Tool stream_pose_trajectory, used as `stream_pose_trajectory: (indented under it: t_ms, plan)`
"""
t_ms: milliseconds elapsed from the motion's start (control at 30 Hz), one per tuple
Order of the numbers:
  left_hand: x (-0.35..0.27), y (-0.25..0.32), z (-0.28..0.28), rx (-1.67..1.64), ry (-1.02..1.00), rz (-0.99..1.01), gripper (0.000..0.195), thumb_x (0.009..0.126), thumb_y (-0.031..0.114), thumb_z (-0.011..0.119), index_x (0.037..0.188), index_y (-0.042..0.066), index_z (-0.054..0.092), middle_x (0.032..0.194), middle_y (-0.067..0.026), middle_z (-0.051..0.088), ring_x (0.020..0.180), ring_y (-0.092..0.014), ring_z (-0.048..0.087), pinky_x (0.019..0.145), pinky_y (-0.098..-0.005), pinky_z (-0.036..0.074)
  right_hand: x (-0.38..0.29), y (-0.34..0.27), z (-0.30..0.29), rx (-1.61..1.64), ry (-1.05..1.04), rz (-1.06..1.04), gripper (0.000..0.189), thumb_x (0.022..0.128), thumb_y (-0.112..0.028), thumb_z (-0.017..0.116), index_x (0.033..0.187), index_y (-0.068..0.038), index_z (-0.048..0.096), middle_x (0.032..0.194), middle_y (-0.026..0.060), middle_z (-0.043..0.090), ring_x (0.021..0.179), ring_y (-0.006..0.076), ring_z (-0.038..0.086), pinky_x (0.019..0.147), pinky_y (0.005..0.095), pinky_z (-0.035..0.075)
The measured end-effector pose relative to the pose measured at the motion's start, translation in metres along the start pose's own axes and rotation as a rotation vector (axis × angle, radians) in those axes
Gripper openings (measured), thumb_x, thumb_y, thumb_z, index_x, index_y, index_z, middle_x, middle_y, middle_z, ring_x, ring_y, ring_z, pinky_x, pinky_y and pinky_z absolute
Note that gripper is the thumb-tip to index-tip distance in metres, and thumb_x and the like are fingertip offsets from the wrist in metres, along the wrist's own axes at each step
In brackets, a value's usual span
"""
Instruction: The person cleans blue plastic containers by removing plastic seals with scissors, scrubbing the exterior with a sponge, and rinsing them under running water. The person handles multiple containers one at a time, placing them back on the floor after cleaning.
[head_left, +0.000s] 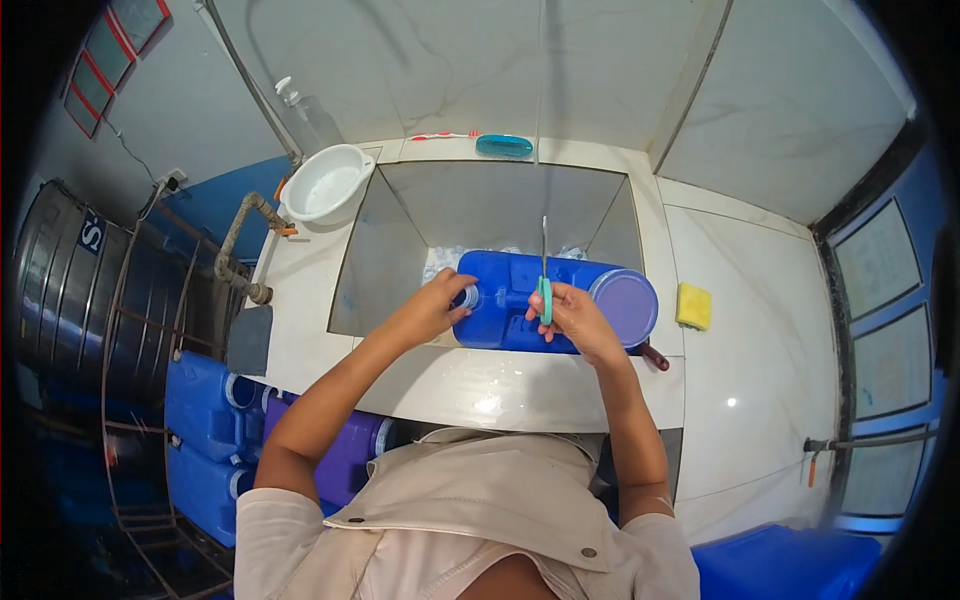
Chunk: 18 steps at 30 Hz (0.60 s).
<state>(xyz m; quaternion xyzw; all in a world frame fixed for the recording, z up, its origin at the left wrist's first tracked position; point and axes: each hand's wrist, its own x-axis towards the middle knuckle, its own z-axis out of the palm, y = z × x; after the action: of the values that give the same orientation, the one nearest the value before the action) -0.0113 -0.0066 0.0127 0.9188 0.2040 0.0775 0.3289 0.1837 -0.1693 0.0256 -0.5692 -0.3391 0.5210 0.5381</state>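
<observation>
A blue plastic jerrycan (491, 300) lies on its side over a tiled basin (386, 247), with a wide lilac-coloured lid or seal (624, 309) at its right end. At the left end my left hand (433, 307) has thumb and fingers around the small threaded spout (468, 297). My right hand (574, 319) grips scissors with teal handles (546, 300) above the jerrycan, their blades pointing to the back wall. Crumpled clear-and-white plastic pieces (442, 262) show behind the jerrycan in the basin. A dark red handle (655, 356) sticks out beneath its right end.
A white plastic basin (326, 184) and pump bottle (311, 120) stand at back left. On the rear ledge lie a teal brush (504, 145) and a toothbrush (442, 136). A yellow sponge (694, 306) rests right. Blue jerrycans (199, 405) and pipes (240, 247) flank the left.
</observation>
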Motion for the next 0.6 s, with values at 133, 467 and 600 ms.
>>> stream_pose_trajectory:
  t_ms: [133,467,600]
  plan:
    - [0.011,0.037,-0.013,-0.279,-0.049,-0.661,0.045,0.081,0.026,0.068,0.112,-0.003,0.055,0.103,-0.0203,0.058,0.095,-0.022,0.060,0.078,-0.0299,0.047,-0.005,0.003,0.015,0.005,0.029,0.064,0.032,0.087,-0.038,0.063,0.086,-0.006,0.059,0.075,0.0029,0.060,0.057,0.0069,0.051,0.051,0.0214,0.043]
    - [0.001,0.015,-0.002,-1.054,0.303,-0.196,0.041,0.081,-0.001,0.063,0.119,-0.001,0.049,0.103,-0.0049,0.058,0.092,-0.010,0.055,0.085,-0.0245,0.043,-0.018,0.008,0.046,0.246,-0.305,0.104,0.044,0.092,-0.050,0.049,0.084,-0.007,0.059,0.066,0.0034,0.056,0.050,0.0047,0.043,0.044,0.0198,0.031]
    - [0.000,0.024,-0.007,-1.101,0.329,-0.201,0.047,0.080,-0.003,0.062,0.123,0.000,0.042,0.111,-0.0090,0.058,0.095,-0.012,0.056,0.086,-0.0247,0.044,-0.018,0.007,0.058,0.315,-0.326,0.134,0.047,0.091,-0.053,0.047,0.077,-0.010,0.059,0.063,0.0008,0.055,0.045,0.0036,0.036,0.040,0.0189,0.025]
